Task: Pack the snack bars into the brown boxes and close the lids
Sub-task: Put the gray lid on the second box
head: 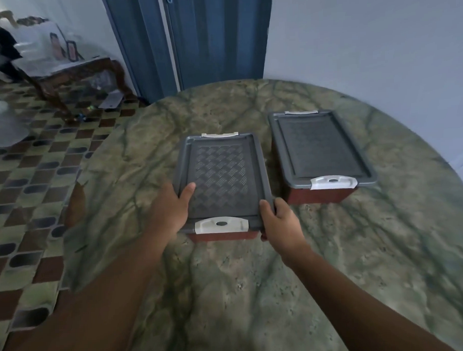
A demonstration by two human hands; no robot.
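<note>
Two brown boxes with grey lids and white latches stand on the round table. The nearer box (221, 175) sits mid-table with its lid down. My left hand (168, 206) grips its near left corner, thumb lying on the lid. My right hand (279, 218) grips its near right corner, thumb on the lid's rim and fingers down the side. The second box (318, 151) stands to the right and a bit farther back, lid down, untouched. No snack bars are visible.
The table (255, 279) wears a green marbled cloth that hangs over its left edge. A blue door (194, 40) stands behind it. At the far left are a wooden side table (72, 73) with framed pictures and a tiled floor (28, 182).
</note>
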